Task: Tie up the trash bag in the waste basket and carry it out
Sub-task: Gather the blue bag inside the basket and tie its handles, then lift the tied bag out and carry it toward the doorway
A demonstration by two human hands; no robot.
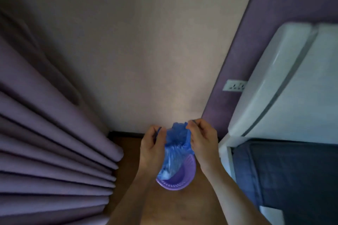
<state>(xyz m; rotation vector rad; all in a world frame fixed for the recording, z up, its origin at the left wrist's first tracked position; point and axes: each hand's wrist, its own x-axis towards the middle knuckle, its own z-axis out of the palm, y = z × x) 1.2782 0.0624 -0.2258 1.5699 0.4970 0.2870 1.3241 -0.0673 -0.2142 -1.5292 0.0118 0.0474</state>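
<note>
A blue plastic trash bag (175, 144) rises out of a small purple waste basket (180, 179) that stands on the wooden floor. The bag's top is gathered into a bunch between my hands. My left hand (152, 146) pinches a thin blue strand of the bag on its left side. On the right side, my right hand (201, 139) grips the bunched top edge. Something pale shows through the bag's lower part, inside the basket.
Purple pleated curtains (51, 142) hang at the left down to the floor. A beige wall (146, 60) stands ahead, with a wall socket (235, 85) on a purple panel. At the right is a bed with white pillows (283, 78) and a dark blue cover (292, 179).
</note>
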